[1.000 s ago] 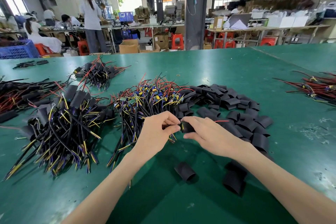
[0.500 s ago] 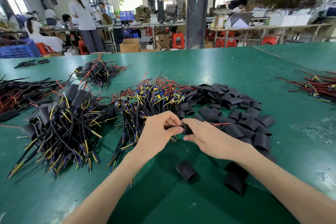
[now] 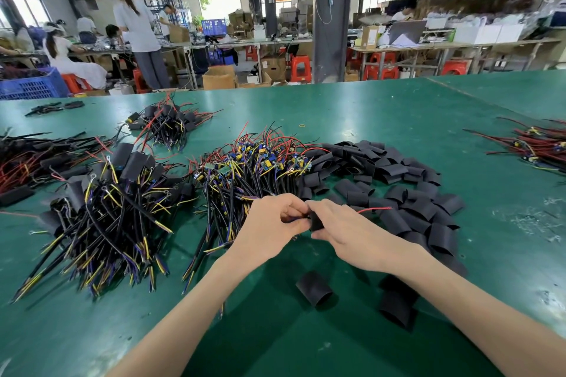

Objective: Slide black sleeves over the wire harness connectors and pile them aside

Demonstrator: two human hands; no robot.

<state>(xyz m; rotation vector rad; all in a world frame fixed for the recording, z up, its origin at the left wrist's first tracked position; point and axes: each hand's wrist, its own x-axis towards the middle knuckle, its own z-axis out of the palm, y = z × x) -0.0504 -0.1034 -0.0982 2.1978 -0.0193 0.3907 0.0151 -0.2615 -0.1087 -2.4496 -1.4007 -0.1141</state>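
My right hand [image 3: 349,232] pinches a black sleeve [image 3: 316,221] at the table's middle. My left hand [image 3: 272,229] pinches the wire harness going into that sleeve from the left; its red wire [image 3: 375,210] sticks out to the right. The harness's connector is hidden by my fingers and the sleeve. Behind my hands lies a heap of bare harnesses [image 3: 254,168] with blue and yellow parts. Loose black sleeves [image 3: 395,190] are heaped to the right. A pile of sleeved harnesses [image 3: 113,202] lies to the left.
A single sleeve [image 3: 314,288] and two more [image 3: 396,303] lie on the green table [image 3: 382,119] near me. Other wire bundles sit far left [image 3: 33,159], at the back [image 3: 167,124] and far right [image 3: 539,147]. People work at benches beyond the table.
My hands have stayed in place, and the sleeve has slid a little further onto the harness. The person standing at the back left has stepped to the left.
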